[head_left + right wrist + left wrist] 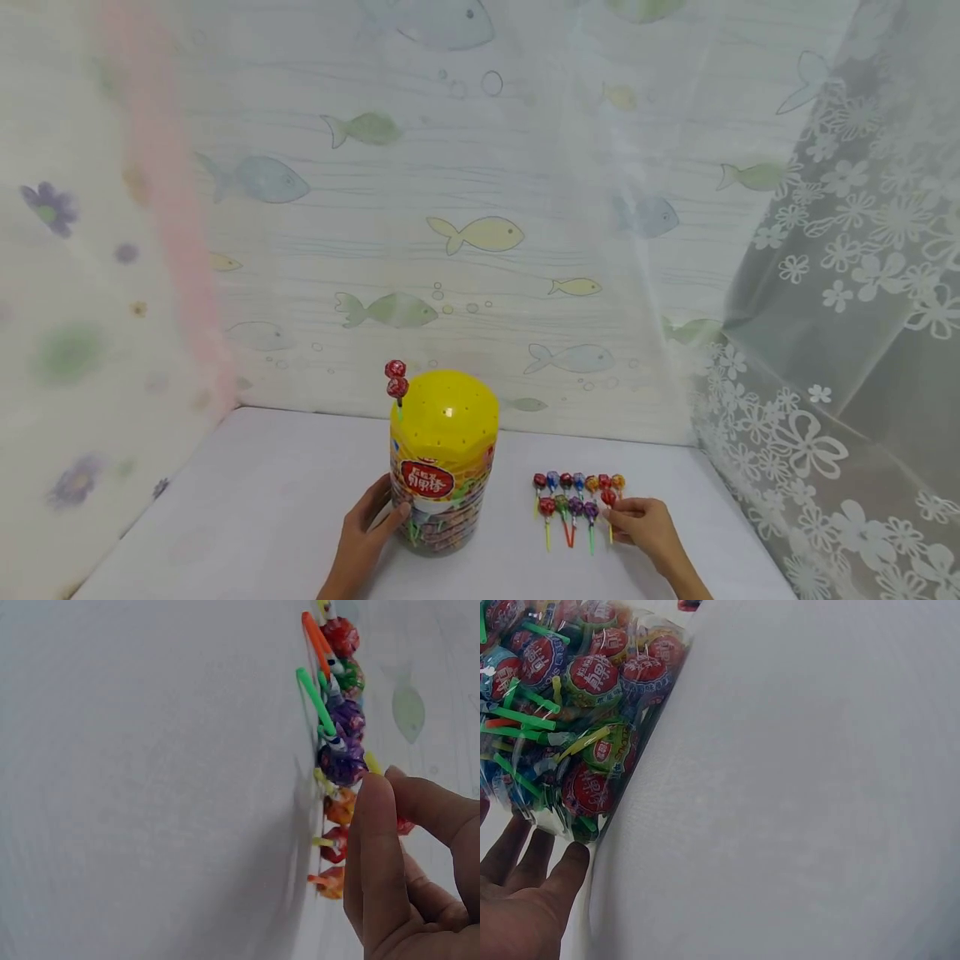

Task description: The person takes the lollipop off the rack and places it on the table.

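Observation:
A big clear lollipop jar [442, 512] with a yellow lid [450, 408] stands on the table. My left hand [367, 529] holds it low on its left side, thumb across the front. In the left wrist view, the fingertips [574, 859] lie at the jar's base, below the wrapped lollipops seen through its wall. Between thumb and fingers, my right hand [648, 529] pinches a red lollipop [608, 497] by its yellow stick, at the right end of the front row. In the right wrist view, the fingers mostly hide this lollipop.
Two red lollipops [397, 387] stick up at the lid's left edge. Right of the jar, loose lollipops form two rows, among them a purple lollipop [591, 510] and an orange lollipop [618, 481]. Fish-patterned curtain [480, 317] hangs behind the white table [300, 467].

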The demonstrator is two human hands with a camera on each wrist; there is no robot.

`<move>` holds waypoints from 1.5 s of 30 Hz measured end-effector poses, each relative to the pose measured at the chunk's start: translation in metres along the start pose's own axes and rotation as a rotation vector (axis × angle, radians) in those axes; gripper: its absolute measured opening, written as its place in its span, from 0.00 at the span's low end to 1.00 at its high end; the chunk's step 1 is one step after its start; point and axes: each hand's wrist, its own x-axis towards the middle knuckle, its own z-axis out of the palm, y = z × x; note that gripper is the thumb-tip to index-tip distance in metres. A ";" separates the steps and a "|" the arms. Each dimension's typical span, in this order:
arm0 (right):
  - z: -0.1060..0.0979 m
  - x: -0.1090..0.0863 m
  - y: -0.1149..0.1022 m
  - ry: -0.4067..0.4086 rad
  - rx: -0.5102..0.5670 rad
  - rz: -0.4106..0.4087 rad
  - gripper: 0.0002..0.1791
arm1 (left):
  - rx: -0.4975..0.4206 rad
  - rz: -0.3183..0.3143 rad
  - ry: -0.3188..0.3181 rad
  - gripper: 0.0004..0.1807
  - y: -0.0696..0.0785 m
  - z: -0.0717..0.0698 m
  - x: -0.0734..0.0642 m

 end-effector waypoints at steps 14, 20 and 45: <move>0.000 0.009 0.007 -0.041 -0.158 0.039 0.08 | -0.009 -0.013 -0.009 0.43 -0.004 -0.001 0.003; 0.002 0.008 0.006 -0.031 -0.182 0.028 0.09 | -0.006 -0.002 -0.010 0.43 -0.006 -0.001 0.005; 0.004 -0.062 -0.108 -0.114 -0.207 -0.434 0.13 | -0.012 -0.009 -0.002 0.43 -0.003 0.000 0.002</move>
